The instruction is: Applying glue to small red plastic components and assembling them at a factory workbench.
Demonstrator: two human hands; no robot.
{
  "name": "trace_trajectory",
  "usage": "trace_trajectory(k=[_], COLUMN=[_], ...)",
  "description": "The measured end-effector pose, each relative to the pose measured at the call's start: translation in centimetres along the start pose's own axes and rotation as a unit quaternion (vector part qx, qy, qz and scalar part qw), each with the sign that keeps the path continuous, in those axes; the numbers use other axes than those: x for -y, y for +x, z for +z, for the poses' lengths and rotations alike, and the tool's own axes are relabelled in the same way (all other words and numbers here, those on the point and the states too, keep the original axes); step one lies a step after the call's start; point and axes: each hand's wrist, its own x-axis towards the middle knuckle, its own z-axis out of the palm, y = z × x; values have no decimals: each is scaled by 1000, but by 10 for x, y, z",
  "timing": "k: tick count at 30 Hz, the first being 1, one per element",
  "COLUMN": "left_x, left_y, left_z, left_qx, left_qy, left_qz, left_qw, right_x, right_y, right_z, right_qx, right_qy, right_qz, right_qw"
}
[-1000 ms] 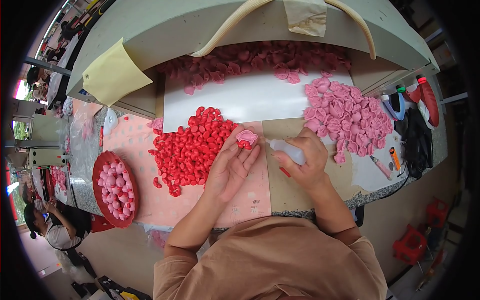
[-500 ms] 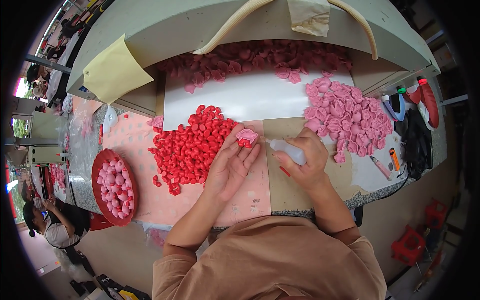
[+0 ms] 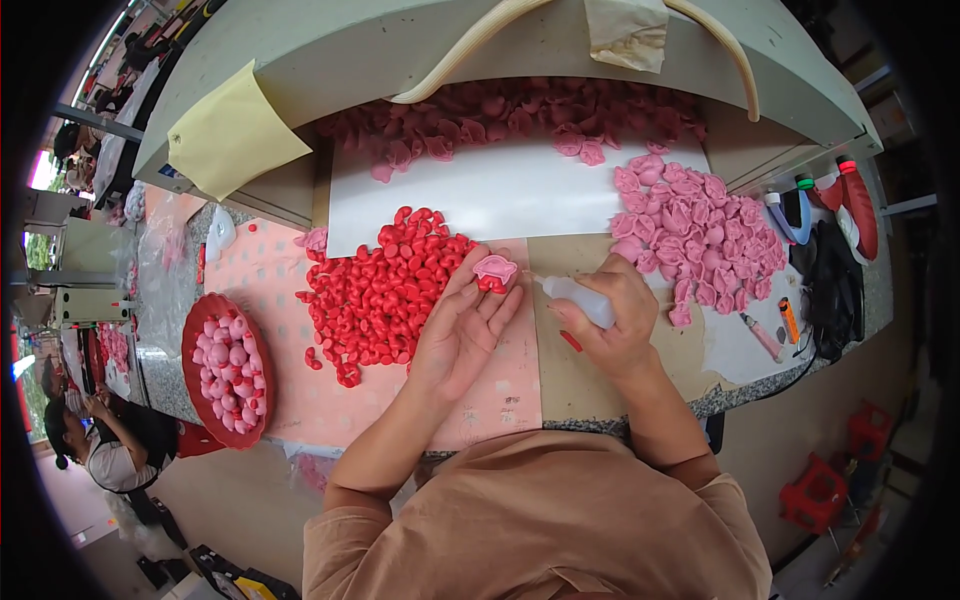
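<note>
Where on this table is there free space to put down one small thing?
Free: the white sheet, between the shaded pink pieces and the red pile; the pink mat, between the red bowl and left forearm. Crowded: the red pile, the pink heap at right, and the bowl.

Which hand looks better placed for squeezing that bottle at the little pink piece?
Right, most likely: the right hand has the translucent bottle in its grip, nozzle pointing toward the pink-and-red piece. The left hand, palm up, supports that piece.
</note>
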Motion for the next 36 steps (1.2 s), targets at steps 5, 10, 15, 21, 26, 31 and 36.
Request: trace_trajectory(k=[5, 10, 15, 21, 26, 31, 36], left_x=[1, 2, 2, 1, 2, 2, 2], left_y=[0, 0, -1, -1, -1, -1, -1], left_z=[0, 0, 2, 1, 0, -3, -1], left_qx=[0, 5, 4, 3, 2, 0, 2], left_qy=[4, 21, 24, 20, 19, 16, 15], left_qz=[2, 11, 17, 17, 13, 6, 9], left_qw=[1000, 1000, 1000, 1000, 1000, 1000, 1000], right_x=[-1, -1, -1, -2, 1, 1, 2], right_y=[0, -1, -2, -2, -1, -1, -2], right_z=[1, 1, 1, 3, 2, 3, 4], right_qx=[3, 7, 6, 5, 13, 12, 17], right_qy=[-5, -13, -10, -12, -9, -13, -5], right_qz=[-5, -13, -6, -10, -4, -18, -17], right_qw=[1000, 1000, 1000, 1000, 1000, 1000, 1000])
